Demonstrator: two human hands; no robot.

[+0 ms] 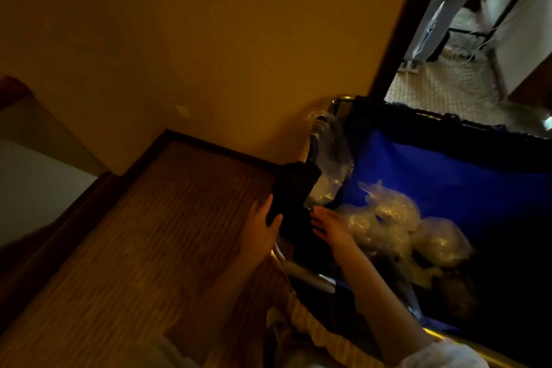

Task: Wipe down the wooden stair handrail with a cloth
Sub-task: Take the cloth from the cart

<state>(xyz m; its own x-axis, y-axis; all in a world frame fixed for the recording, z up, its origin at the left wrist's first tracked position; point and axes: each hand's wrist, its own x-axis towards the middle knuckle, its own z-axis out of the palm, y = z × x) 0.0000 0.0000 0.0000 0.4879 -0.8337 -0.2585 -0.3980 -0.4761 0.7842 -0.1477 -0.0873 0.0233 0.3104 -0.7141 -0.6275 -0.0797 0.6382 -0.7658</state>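
1. Striped carpet [149, 233]: floor left of both hands, bordered by a dark skirting under a yellow wall [209, 39].
2. Left hand [260, 228]: fingers [264, 207] lie along the left edge of the dark cloth, thumb across its front, so the lower corner is pinched between them.
3. Dark cloth [294, 188]: hangs over the cart's metal rail [310, 276], directly between the two hands. It rises above the left fingers and drops below the thumb. Dim light hides its folds.
4. Right hand [333, 228]: fingers straight and spread wide, holding nothing, tips pointing at the cloth's right edge. Whether they touch it cannot be told.
5. Crumpled clear plastic [331, 164]: draped on the rail just above the right fingers, beside the cloth's upper part.
6. Blue cart bag [448, 170]: right of the right hand, holding tied clear plastic bags [394, 218] near the wrist.
7. Doorway [400, 24]: far upper right, with another person's legs [442, 3] beyond it.
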